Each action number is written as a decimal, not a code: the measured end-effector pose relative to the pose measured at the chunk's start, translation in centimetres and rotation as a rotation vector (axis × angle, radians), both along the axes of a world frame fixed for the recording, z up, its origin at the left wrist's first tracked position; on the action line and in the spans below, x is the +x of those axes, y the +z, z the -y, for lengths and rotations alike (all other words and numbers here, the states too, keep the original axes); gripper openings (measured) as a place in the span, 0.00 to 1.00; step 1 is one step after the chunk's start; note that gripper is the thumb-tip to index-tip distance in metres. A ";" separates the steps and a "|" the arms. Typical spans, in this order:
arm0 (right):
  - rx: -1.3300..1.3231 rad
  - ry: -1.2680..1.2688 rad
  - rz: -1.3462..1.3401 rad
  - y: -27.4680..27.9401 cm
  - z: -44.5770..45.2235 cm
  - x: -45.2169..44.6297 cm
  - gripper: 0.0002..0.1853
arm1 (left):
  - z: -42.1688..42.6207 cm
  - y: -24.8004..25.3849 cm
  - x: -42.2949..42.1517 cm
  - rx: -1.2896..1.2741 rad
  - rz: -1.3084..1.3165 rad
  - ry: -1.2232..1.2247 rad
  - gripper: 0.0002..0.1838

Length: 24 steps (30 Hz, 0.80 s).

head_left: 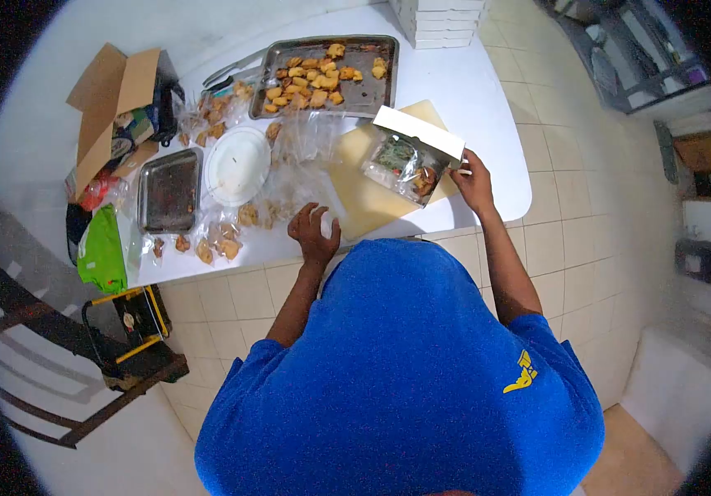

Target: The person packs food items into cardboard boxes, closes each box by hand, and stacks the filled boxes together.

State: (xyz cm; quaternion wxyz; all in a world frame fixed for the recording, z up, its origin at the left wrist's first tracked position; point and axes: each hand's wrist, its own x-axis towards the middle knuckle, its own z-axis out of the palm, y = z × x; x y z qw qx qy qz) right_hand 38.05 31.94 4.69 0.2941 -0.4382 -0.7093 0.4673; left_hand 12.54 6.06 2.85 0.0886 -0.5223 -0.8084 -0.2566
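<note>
A white box (417,134) sits tilted on a beige cutting board (362,201), its flap raised; inside are clear wrapping and something brown and green. My right hand (474,182) grips the box at its right corner, thumb and fingers closed on the edge. My left hand (316,235) rests by the table's front edge, fingers curved and apart, holding nothing. Beside it, clear plastic bags (289,194) lie in a heap, a few with golden-brown baked pieces (248,215) in them.
At the back, a large baking tray (363,87) holds several browned pieces. A white oval plate (237,168) and a smaller dark tray (168,219) lie to the left. An open cardboard box (95,124) stands far left, stacked white boxes (446,21) at the back.
</note>
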 end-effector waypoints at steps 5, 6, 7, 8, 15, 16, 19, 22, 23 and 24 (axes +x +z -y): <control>0.032 0.014 0.080 0.7 -0.9 -0.5 0.27 | -10.7 2.0 -2.3 0.249 0.381 -0.216 0.30; 0.061 0.024 0.091 1.1 -1.1 -0.6 0.27 | -13.5 2.9 -2.0 0.250 0.413 -0.258 0.31; 0.107 0.034 0.087 1.2 -1.1 -0.6 0.27 | -15.7 3.5 -1.9 0.250 0.445 -0.300 0.32; 0.152 0.043 0.085 1.3 -0.9 -0.7 0.27 | -17.4 3.3 -2.6 0.190 0.470 -0.353 0.32; 0.398 0.122 0.207 1.7 1.5 -0.3 0.31 | -18.9 0.7 -5.4 0.025 0.417 -0.795 0.23; 0.403 0.116 0.158 0.7 1.7 -0.2 0.31 | -18.3 0.5 -5.4 0.041 0.377 -0.813 0.23; 0.429 0.089 0.150 -0.6 2.6 -0.5 0.27 | -17.4 0.2 -5.2 0.016 0.286 -0.796 0.23; 0.337 0.087 0.232 -0.5 3.4 -0.4 0.25 | -16.6 -0.2 -4.8 -0.031 0.261 -0.758 0.24; 0.290 0.090 0.260 -0.4 3.5 -0.5 0.24 | -16.4 -0.5 -4.7 -0.048 0.257 -0.747 0.24; 0.332 0.109 0.263 -1.0 3.5 -0.3 0.24 | -16.2 -0.7 -4.7 -0.065 0.251 -0.736 0.24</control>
